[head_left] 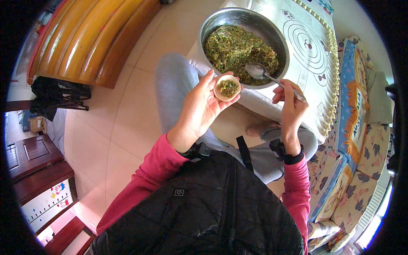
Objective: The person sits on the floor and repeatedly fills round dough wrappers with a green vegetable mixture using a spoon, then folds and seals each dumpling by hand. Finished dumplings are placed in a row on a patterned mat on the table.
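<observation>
On the fingers of my left hand [199, 104] rests a round dumpling wrapper [221, 96] with a small heap of green chopped filling [228, 88] in its middle. My right hand [293, 104] is closed round the handle of a metal spoon [256, 71]. The spoon's bowl is over the filling mix [238, 49] at the near right side of a large steel basin [284, 42]. That mix is green and brown and has a hollow near the spoon. My left hand is just in front of the basin's near rim.
The basin stands on a covered table [272, 100] with a printed mat [297, 17] and frilled edge. At the right is a patterned sofa [365, 157]. Wooden furniture with curved slats [93, 38] stands at the far left, near a black folded item [59, 95] on the tiled floor [123, 123].
</observation>
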A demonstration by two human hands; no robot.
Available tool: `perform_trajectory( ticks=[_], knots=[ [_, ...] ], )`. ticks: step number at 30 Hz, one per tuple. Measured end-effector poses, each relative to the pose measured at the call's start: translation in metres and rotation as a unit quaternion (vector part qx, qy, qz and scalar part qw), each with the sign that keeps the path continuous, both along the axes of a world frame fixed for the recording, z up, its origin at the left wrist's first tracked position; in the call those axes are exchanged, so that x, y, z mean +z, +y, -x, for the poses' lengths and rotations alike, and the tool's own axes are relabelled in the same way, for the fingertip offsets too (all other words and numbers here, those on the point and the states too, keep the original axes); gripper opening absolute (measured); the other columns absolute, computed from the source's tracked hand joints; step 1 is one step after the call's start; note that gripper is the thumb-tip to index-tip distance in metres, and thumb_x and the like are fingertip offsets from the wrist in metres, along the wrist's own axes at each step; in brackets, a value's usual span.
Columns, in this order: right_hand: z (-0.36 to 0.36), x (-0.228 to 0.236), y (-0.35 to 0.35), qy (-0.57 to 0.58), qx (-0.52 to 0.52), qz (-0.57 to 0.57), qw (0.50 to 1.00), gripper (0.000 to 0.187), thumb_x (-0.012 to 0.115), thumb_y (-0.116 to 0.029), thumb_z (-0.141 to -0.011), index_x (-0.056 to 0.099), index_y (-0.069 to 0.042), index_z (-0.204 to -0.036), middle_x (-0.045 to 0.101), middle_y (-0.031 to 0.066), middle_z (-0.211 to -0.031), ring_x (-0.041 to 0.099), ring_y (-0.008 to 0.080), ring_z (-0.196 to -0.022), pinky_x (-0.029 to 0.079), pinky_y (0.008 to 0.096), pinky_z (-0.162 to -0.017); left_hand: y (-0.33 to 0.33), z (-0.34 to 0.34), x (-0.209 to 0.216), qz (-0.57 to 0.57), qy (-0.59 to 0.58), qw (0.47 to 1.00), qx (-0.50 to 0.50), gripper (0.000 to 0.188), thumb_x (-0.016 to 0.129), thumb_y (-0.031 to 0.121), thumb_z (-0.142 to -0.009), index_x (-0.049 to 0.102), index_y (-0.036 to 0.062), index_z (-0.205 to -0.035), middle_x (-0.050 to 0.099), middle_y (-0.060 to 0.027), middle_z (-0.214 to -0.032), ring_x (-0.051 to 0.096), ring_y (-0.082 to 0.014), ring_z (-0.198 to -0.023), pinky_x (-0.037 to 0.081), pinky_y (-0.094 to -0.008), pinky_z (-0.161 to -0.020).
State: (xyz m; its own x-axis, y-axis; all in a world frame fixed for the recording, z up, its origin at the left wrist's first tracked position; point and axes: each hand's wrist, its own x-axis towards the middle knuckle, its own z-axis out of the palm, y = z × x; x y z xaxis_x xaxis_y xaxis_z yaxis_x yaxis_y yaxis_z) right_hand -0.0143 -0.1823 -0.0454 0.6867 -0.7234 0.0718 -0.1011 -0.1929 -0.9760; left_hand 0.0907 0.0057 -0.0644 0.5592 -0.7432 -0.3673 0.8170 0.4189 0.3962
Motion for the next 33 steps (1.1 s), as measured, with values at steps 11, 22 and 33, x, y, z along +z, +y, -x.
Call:
perform_trajectory(
  ticks=[11,22,33],
  knots=[
    [0.024,0.015,0.015,-0.093,-0.009,0.045,0.995,0.024,0.049,-0.012,-0.099,0.063,0.007,-0.101,0.065,0.0104,-0.074,0.059,0.0121,-0.059,0.049,0.0248,-0.055,-0.001,0.0,-0.007,0.015,-0.012,1.0,0.017,0.05,0.042,0.038,-0.101,0.047,-0.0036,-0.128,0.057,-0.0163,-0.123,0.058,-0.027,-0.113,0.047,-0.0383,-0.099],
    [-0.019,-0.005,-0.047,-0.01,0.0,0.034,0.999,0.023,0.054,-0.014,-0.096,0.066,0.005,-0.098,0.064,0.0073,-0.068,0.056,0.009,-0.054,0.047,0.0228,-0.049,0.005,0.0,0.0,0.013,-0.011,1.0,0.011,0.053,0.038,0.037,-0.102,0.044,-0.0056,-0.133,0.053,-0.0193,-0.131,0.052,-0.0303,-0.122,0.042,-0.0398,-0.105],
    [0.032,0.058,0.036,-0.008,0.128,-0.032,0.991,0.019,0.053,-0.007,-0.096,0.066,0.006,-0.1,0.065,0.0092,-0.075,0.056,0.0085,-0.055,0.046,0.0215,-0.051,0.004,0.006,0.0,0.004,-0.055,0.998,-0.012,0.053,0.04,0.039,-0.102,0.045,-0.002,-0.134,0.054,-0.0142,-0.13,0.055,-0.0238,-0.117,0.045,-0.0372,-0.1]
  ],
)
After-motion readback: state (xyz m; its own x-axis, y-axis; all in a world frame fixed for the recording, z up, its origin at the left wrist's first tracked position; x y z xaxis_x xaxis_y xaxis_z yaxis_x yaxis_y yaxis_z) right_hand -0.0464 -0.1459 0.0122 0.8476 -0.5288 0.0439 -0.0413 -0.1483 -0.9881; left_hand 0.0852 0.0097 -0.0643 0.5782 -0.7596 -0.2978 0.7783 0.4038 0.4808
